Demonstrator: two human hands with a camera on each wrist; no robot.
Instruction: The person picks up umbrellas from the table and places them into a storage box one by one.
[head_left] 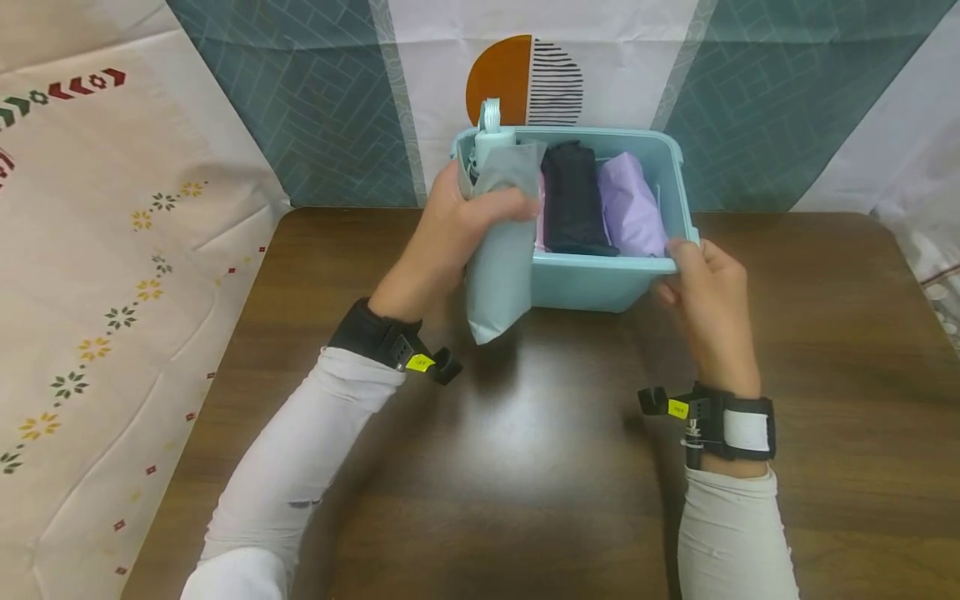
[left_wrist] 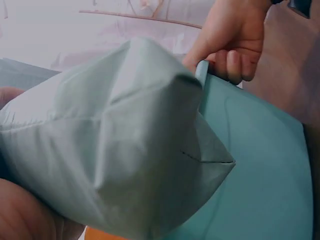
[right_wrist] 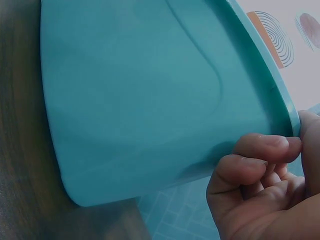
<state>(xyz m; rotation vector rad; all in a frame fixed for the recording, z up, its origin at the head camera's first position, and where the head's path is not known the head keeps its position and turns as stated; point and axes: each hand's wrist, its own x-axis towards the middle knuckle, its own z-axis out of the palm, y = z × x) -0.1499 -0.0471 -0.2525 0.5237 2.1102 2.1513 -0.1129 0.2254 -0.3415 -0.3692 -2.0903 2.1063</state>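
My left hand (head_left: 453,225) grips a folding umbrella (head_left: 498,279) in a pale green sleeve, its handle and strap loop pointing up and away. The umbrella is held over the left end of a light blue plastic bin (head_left: 585,285). My right hand (head_left: 712,300) pinches the bin's rim at the near right corner, thumb on top and fingers beneath, seen closely in the right wrist view. Inside the bin lie a black fabric bundle (head_left: 573,200), a purple one (head_left: 632,204) and a sliver of something pink (head_left: 539,225). The umbrella hides the bin's left part.
The bin stands at the far edge of a dark wooden table (head_left: 510,500), against a patterned cloth backdrop (head_left: 330,100). A cream embroidered cloth (head_left: 112,275) hangs along the left side.
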